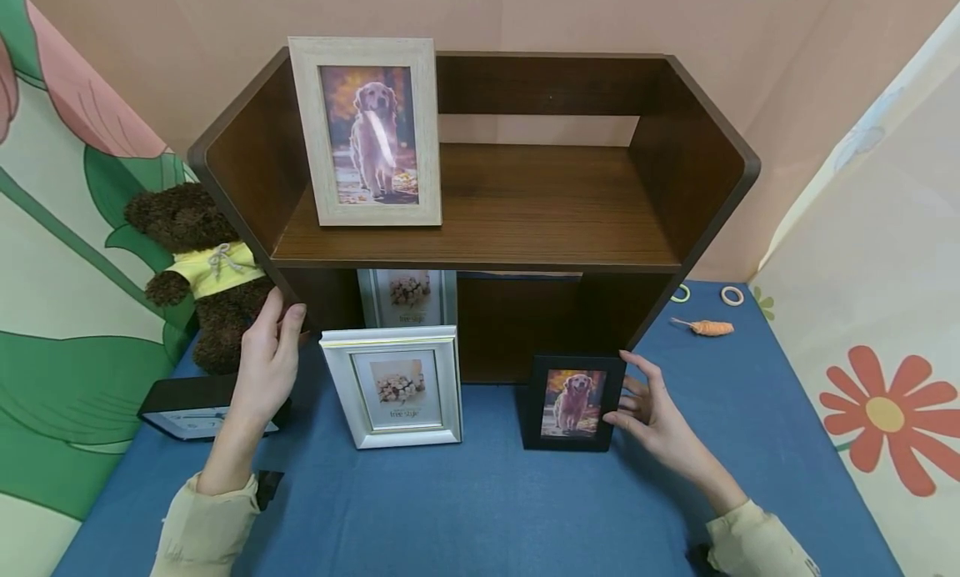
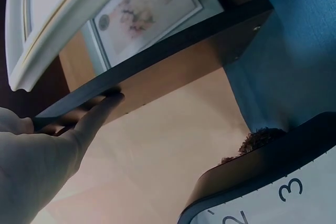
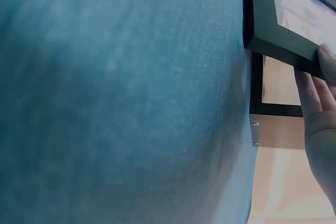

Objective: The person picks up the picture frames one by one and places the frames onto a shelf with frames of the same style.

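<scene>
Black frame (image 1: 573, 403) stands upright on blue cloth (image 1: 480, 494), in front of shelf (image 1: 480, 227), right of white frame (image 1: 396, 387). My right hand (image 1: 651, 414) touches its right edge, fingers (image 3: 315, 93) straight, nothing gripped. My left hand (image 1: 268, 362) rests flat on shelf's left wall, fingers (image 2: 97, 111) relaxed. Clock (image 1: 191, 406) lies under left wrist, teddy (image 1: 202, 268) behind it. Wooden frame (image 1: 367, 131) stands on shelf top.

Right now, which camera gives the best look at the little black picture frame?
The head view: the black frame stands whole on the blue cloth, dog photo facing out, right hand at its edge. The right wrist view catches only a corner with fingertips on it. The left wrist view misses it.
</scene>
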Action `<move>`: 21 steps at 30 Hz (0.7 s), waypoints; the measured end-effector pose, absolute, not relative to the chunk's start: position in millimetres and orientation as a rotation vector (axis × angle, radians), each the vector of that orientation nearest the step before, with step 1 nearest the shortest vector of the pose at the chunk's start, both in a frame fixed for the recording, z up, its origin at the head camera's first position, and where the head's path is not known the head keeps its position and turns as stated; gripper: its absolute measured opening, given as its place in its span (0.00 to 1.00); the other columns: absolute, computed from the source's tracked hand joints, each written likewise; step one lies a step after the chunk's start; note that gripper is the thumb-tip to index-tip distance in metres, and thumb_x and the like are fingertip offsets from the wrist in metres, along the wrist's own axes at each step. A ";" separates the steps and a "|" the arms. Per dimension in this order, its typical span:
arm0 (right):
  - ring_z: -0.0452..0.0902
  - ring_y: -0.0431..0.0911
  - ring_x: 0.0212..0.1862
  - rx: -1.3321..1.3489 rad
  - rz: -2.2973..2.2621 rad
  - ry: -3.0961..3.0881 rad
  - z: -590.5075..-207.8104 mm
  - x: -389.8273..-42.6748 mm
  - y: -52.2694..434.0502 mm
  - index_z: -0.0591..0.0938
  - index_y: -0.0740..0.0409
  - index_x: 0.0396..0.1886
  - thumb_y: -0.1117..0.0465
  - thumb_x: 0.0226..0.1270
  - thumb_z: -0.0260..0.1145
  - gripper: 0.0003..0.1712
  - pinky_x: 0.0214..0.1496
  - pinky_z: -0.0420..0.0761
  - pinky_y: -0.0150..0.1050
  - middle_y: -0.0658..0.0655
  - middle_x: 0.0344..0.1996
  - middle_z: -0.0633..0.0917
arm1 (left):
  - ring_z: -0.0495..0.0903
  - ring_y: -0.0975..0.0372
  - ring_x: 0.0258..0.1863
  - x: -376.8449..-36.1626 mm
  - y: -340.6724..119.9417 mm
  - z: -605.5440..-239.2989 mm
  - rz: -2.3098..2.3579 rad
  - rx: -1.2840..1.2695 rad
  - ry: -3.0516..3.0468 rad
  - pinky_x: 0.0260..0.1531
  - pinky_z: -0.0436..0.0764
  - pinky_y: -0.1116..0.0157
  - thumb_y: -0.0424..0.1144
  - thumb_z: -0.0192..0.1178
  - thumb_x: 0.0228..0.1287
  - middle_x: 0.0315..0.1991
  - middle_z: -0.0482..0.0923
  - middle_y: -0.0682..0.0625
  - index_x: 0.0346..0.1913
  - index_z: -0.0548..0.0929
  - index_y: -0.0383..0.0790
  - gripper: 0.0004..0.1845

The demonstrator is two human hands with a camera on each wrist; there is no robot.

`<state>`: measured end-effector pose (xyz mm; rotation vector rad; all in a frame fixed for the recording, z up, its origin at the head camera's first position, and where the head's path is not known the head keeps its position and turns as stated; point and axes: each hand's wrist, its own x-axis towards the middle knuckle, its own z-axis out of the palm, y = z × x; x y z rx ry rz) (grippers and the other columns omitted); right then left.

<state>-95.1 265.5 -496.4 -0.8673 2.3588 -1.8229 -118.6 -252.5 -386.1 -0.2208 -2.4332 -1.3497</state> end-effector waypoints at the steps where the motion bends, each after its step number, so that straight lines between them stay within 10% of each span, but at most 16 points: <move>1: 0.81 0.34 0.62 -0.869 -1.831 2.347 -496.4 -95.3 265.5 0.42 0.58 0.86 0.88 0.68 0.63 0.59 0.54 0.84 0.33 0.35 0.70 0.75 | 0.76 0.38 0.66 -118.5 -252.2 -385.7 -1.349 -0.222 -2.431 0.52 0.76 0.79 0.38 0.45 0.90 0.72 0.71 0.31 0.80 0.64 0.31 0.25; 5: 0.81 0.35 0.62 -0.877 -1.853 2.316 -496.5 -95.9 265.5 0.42 0.58 0.86 0.87 0.68 0.63 0.58 0.54 0.84 0.33 0.35 0.70 0.75 | 0.77 0.37 0.65 -119.4 -252.2 -386.4 -1.339 -0.226 -2.431 0.51 0.76 0.80 0.38 0.44 0.90 0.71 0.72 0.30 0.80 0.65 0.30 0.25; 13: 0.82 0.36 0.62 -0.872 -1.858 2.312 -497.4 -97.0 266.2 0.42 0.57 0.86 0.87 0.69 0.63 0.58 0.54 0.85 0.33 0.36 0.69 0.75 | 0.75 0.38 0.68 -118.1 -251.0 -385.6 -1.329 -0.204 -2.442 0.54 0.78 0.44 0.38 0.44 0.90 0.72 0.71 0.31 0.80 0.64 0.31 0.25; 21: 0.82 0.37 0.63 -0.876 -1.883 2.272 -498.0 -96.0 266.3 0.42 0.57 0.86 0.86 0.70 0.62 0.56 0.54 0.85 0.35 0.37 0.70 0.75 | 0.75 0.36 0.68 -118.1 -251.3 -386.4 -1.335 -0.212 -2.439 0.54 0.78 0.42 0.38 0.43 0.90 0.71 0.72 0.29 0.80 0.64 0.30 0.25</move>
